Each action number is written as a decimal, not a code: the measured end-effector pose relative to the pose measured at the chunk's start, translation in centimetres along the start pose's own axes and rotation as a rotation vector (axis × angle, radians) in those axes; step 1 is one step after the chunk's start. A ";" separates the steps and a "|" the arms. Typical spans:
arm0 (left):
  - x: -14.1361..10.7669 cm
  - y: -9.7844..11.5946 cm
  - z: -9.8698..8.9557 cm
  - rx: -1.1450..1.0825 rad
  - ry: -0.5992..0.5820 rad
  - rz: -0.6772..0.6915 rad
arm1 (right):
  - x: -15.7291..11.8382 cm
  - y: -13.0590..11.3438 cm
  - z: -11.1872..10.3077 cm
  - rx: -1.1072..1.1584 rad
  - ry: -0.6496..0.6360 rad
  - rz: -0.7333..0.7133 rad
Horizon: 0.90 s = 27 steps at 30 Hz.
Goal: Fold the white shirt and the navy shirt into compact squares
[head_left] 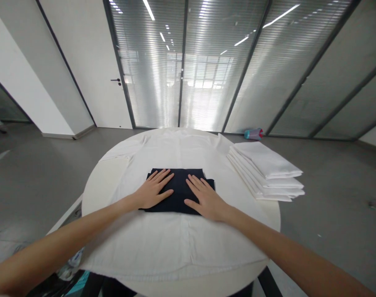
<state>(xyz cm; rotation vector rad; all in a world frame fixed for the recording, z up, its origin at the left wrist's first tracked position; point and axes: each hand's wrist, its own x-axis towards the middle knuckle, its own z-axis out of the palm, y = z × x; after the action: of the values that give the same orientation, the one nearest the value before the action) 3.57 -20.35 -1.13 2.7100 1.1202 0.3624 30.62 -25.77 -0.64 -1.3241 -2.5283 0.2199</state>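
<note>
A dark navy folded cloth (179, 190) lies on a white garment, which looks like a shirt (163, 243), spread flat with its hem toward me. My left hand (153, 190) rests flat on the cloth's left part, fingers apart and pointing away from me. On the right part lies my right hand (205, 199), also flat with spread fingers. Neither hand grips anything. Parts of the navy cloth's side edges are hidden under my hands.
The shirt covers most of a round cream table (97, 185). A stack of folded white cloths (265, 165) sits at the table's right edge, partly overhanging. Behind it, a blue-and-red item (253, 134) lies on the floor by the glass partition (206, 82). A door (92, 66) stands back left.
</note>
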 end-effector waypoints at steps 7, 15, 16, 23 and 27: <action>1.7 -5.3 -2.7 -0.170 0.040 -0.399 | 1.8 4.8 -1.9 0.019 0.304 0.288; 1.1 -7.8 -5.2 -0.769 -0.215 -0.333 | 4.0 6.9 -2.4 0.351 -0.027 0.483; 1.0 -7.7 -5.4 -0.828 -0.231 -0.312 | 4.0 6.8 -2.4 0.419 -0.016 0.484; 0.5 -6.2 -5.8 -1.021 -0.155 -0.316 | 3.0 6.0 -3.8 0.980 -0.095 0.495; 0.9 -5.2 -5.3 -1.164 -0.101 -0.411 | 2.9 5.3 -5.1 1.096 0.002 0.494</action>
<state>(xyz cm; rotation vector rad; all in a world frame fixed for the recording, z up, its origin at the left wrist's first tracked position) -0.80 -15.68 2.72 1.4417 0.9492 0.5624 34.79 -20.38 3.28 -1.3295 -1.5029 1.4237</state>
